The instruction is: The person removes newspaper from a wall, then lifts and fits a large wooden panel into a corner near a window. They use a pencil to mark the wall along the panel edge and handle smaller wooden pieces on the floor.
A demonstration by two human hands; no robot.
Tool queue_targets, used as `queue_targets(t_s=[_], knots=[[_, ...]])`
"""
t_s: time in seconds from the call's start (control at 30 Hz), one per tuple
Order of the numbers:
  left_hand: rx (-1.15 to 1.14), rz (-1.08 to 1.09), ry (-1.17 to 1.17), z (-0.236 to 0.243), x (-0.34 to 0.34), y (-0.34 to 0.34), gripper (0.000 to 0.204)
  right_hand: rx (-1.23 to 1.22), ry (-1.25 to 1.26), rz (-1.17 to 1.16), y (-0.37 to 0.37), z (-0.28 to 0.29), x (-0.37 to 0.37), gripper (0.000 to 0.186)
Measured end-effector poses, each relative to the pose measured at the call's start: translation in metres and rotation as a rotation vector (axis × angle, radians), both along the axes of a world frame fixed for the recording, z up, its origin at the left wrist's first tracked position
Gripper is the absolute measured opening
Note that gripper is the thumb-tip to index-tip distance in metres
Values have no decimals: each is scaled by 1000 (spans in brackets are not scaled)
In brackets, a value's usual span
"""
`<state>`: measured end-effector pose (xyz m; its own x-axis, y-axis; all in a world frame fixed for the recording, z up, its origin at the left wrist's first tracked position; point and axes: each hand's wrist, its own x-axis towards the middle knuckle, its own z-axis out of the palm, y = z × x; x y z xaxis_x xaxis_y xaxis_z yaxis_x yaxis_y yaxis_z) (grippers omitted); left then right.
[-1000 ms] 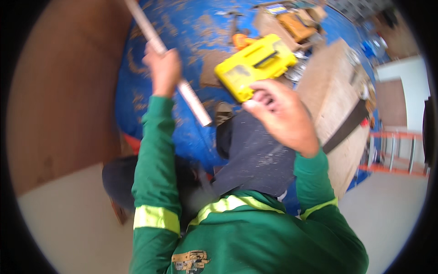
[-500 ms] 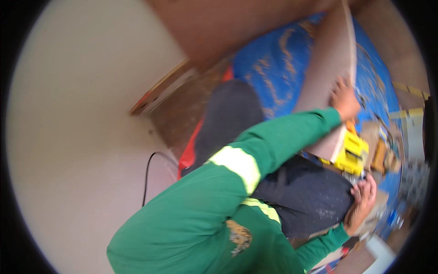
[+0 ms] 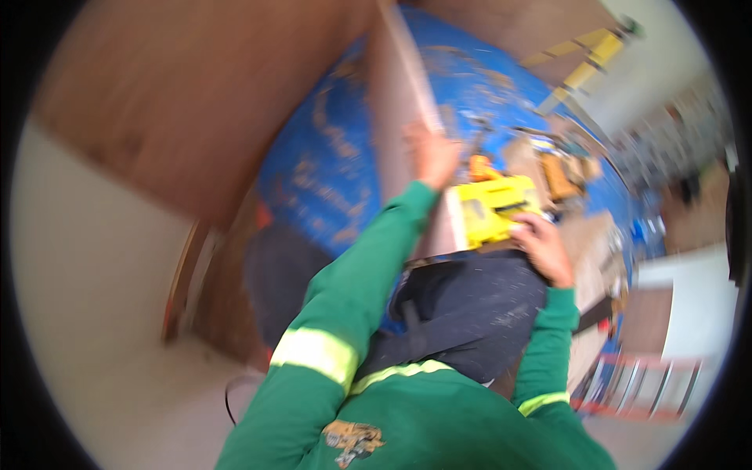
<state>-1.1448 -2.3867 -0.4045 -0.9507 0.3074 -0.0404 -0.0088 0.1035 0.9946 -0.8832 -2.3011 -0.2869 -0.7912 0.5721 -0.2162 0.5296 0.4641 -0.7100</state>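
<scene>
A long, flat wooden board point(image 3: 395, 110) stands on edge, running away from me. My left hand point(image 3: 433, 160) is closed over its upper edge, the fingers blurred by motion. To the right of the board's near end is a bright yellow, box-like plastic thing point(image 3: 497, 207) with a dark slot; its kind I cannot make out. At its right end is my right hand point(image 3: 542, 247), the fingers apart and slightly bent, reaching over the yellow surface. Whether they touch it is too blurred to tell. My dark-trousered knee point(image 3: 478, 301) is just below.
A blue sheet point(image 3: 313, 184) strewn with sawdust covers the floor. Beyond the yellow thing lie an orange tool point(image 3: 482, 168), scraps and cardboard point(image 3: 591, 239). A large brown panel point(image 3: 204, 94) is at the upper left. A yellow stepladder point(image 3: 587, 66) and a red-railed ladder point(image 3: 642, 384) stand to the right.
The view has swung right, so the board and hands appear further left. My right hand has moved from beside my knee up to the yellow thing. My left hand stays on the board.
</scene>
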Motion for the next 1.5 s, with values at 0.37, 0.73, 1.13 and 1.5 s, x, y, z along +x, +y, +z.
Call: queue_targets(t_s=[0.37, 0.73, 1.13, 1.5], knots=[[-119, 15, 222, 22, -5, -23, 80, 489, -111, 159, -27, 15, 9, 47], [-116, -58, 152, 29, -4, -26, 83, 561, -46, 184, -24, 8, 16, 40], [-103, -100, 154, 24, -5, -29, 82, 576, -64, 169, -23, 1, 17, 38], [-7, -195, 98, 25, -8, -24, 82, 605, 3, 123, -29, -3, 19, 25]])
